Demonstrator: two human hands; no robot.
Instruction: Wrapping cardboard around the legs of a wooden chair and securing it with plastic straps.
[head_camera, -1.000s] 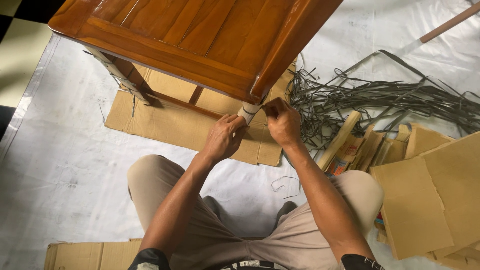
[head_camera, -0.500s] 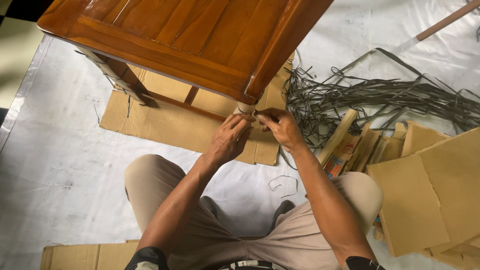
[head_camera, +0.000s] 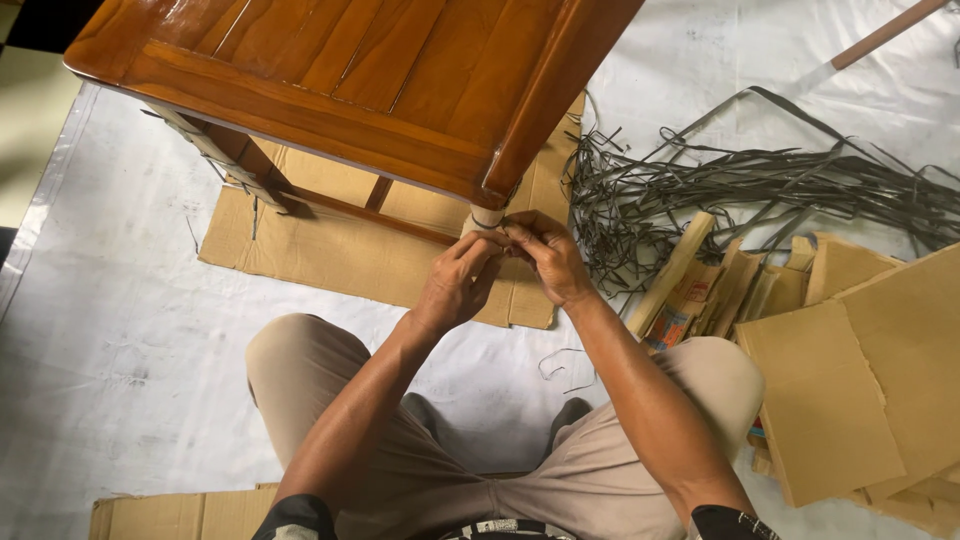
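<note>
A white plastic sheet (head_camera: 130, 340) covers the floor, with a strip of pale tiled floor (head_camera: 30, 140) showing at the left edge. On the sheet lies a flat brown cardboard sheet (head_camera: 330, 255), and on that stands a glossy reddish-brown wooden table (head_camera: 350, 70) with a slatted top, seen from above.

To the right of the table a tangled heap of dark grey plastic strapping bands (head_camera: 760, 190) spreads across the sheet. Nearer the person, a stack of torn brown cardboard pieces (head_camera: 850, 380) lies beside the right knee, with narrower folded cardboard strips (head_camera: 700, 280) leaning between it and the bands. A thin wooden stick (head_camera: 880, 35) crosses the top right corner. Another cardboard edge (head_camera: 170, 510) shows at the bottom left. A short loose loop of band (head_camera: 562, 365) lies on the sheet between the knees.

The table's near corner overhangs its cardboard-wrapped front leg (head_camera: 487, 217), so only a short stretch of the leg shows. The person crouches in front of it in beige trousers. The left hand (head_camera: 455, 280) has its fingers curled against the wrapped leg, and the right hand (head_camera: 545, 255) is pinched closed at the same spot; both grips meet on a thin dark band at the leg, though what exactly sits between the fingertips is too small to tell.
</note>
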